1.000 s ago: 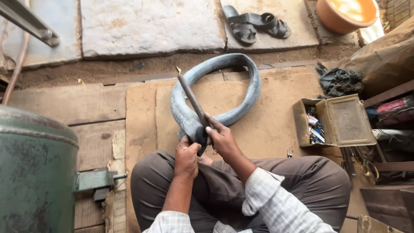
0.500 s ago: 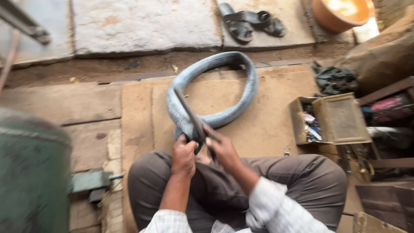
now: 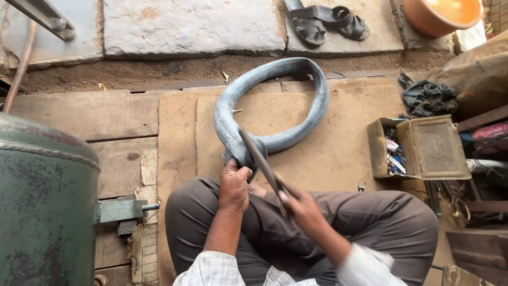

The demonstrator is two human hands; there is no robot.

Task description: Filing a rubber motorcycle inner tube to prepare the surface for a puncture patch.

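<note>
A grey-blue rubber inner tube (image 3: 275, 100) lies looped on a brown mat (image 3: 338, 143) in front of my crossed legs. My left hand (image 3: 234, 185) grips the folded near part of the tube against my knee. My right hand (image 3: 301, 204) holds a long flat metal file (image 3: 259, 159) by its lower end. The blade slants up and left, with its tip resting on the held part of the tube. My right hand and sleeve are blurred by motion.
A green metal tank (image 3: 45, 206) stands at the left. An open metal toolbox (image 3: 418, 148) with small parts sits at the right, beside dark rags (image 3: 426, 98). Black sandals (image 3: 323, 21) and an orange bowl (image 3: 442, 13) lie on the stone slabs beyond.
My right hand has pulled the file back toward me, so the blade no longer reaches up over the tube loop. My left hand keeps its grip on the tube.
</note>
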